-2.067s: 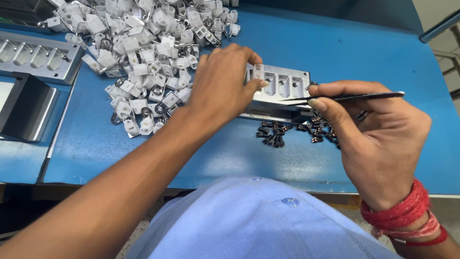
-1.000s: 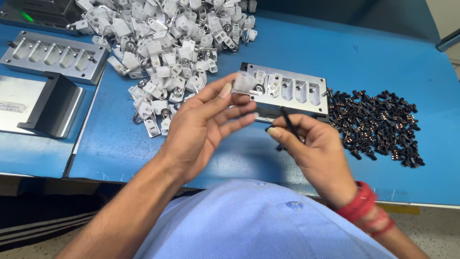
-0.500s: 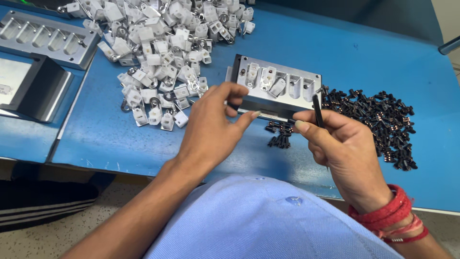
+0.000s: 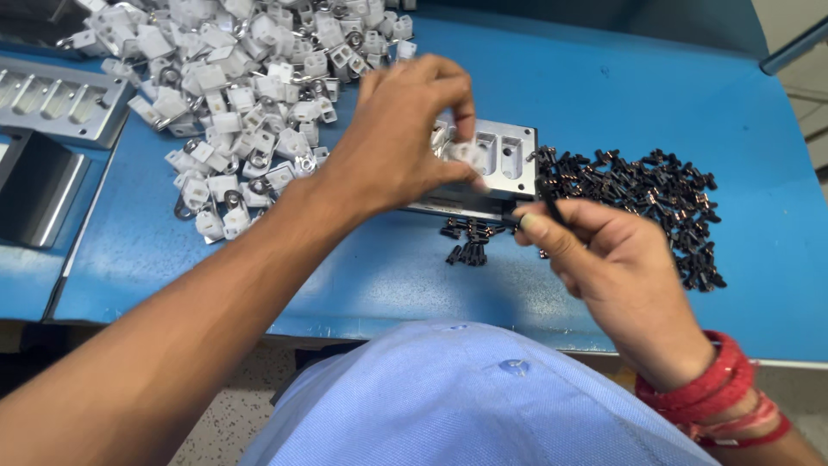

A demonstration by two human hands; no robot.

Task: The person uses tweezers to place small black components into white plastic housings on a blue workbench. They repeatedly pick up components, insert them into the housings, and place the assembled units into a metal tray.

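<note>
Head view: a blue table (image 4: 655, 95) is seen from above, with both of the person's hands at work over it.
Left hand (image 4: 401, 129): it is laid over the near left part of a metal block (image 4: 509, 160); the fingers are curled, and a small white part (image 4: 468, 154) is pinched between thumb and fingertips, right on top of the block.
Right hand (image 4: 617, 259): it is held just in front of the block's right end; thumb and forefinger are closed on a thin black tool (image 4: 548, 205), the other fingers folded in.
Metal block: it lies flat on the table between the two heaps, and open rectangular slots are seen at its right end.
White pieces (image 4: 250, 95): a large loose heap is spread over the table to the left of the block, reaching the far edge.
Black pieces (image 4: 655, 194): a loose heap lies to the right of the block, touching its right edge; a few more (image 4: 467, 246) lie just in front of it.
Second block (image 4: 56, 99): a slotted metal plate lies at the far left.
Metal box (image 4: 39, 185): it stands at the left edge, below the second block.
Wrist: red thread bands (image 4: 720, 401) are worn on the right wrist.
Shirt (image 4: 483, 406): light blue cloth fills the lower middle.
</note>
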